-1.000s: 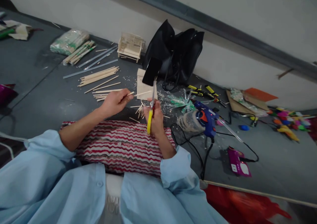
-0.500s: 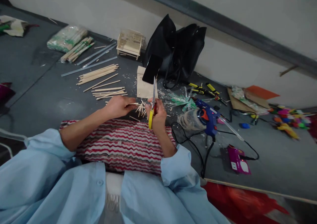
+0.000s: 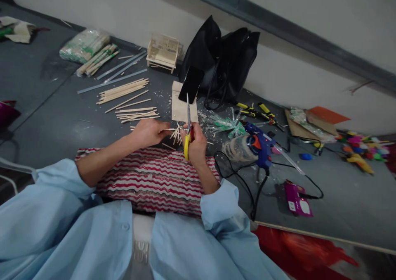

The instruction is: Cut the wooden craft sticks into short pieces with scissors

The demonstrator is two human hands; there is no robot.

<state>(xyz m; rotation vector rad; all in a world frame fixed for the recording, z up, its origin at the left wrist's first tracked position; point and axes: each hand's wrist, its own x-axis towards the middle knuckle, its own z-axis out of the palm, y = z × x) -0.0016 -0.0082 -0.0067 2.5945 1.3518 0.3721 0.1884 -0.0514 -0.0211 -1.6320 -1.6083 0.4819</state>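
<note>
My left hand (image 3: 147, 132) is closed in a pinch on a thin wooden stick (image 3: 169, 129) that points right toward the other hand. My right hand (image 3: 194, 143) is wrapped round yellow-handled scissors (image 3: 187, 125), blades pointing up and away from me. A small heap of short cut stick pieces (image 3: 177, 136) lies on the grey floor between the two hands. Both forearms reach out over a red-and-white striped cloth (image 3: 148, 181).
Long wooden sticks (image 3: 123, 92) and packed bundles (image 3: 85, 48) lie at the left. A small stick-built model (image 3: 163, 52), a black bag (image 3: 221, 65) with a propped phone (image 3: 191, 84), a blue glue gun (image 3: 258, 145), pliers (image 3: 253, 112) and a pink power plug (image 3: 295, 199) lie around.
The left hand came down and nearer to the right hand; the long stick it held out now shows only a short end. The scissors stay upright in the right hand.
</note>
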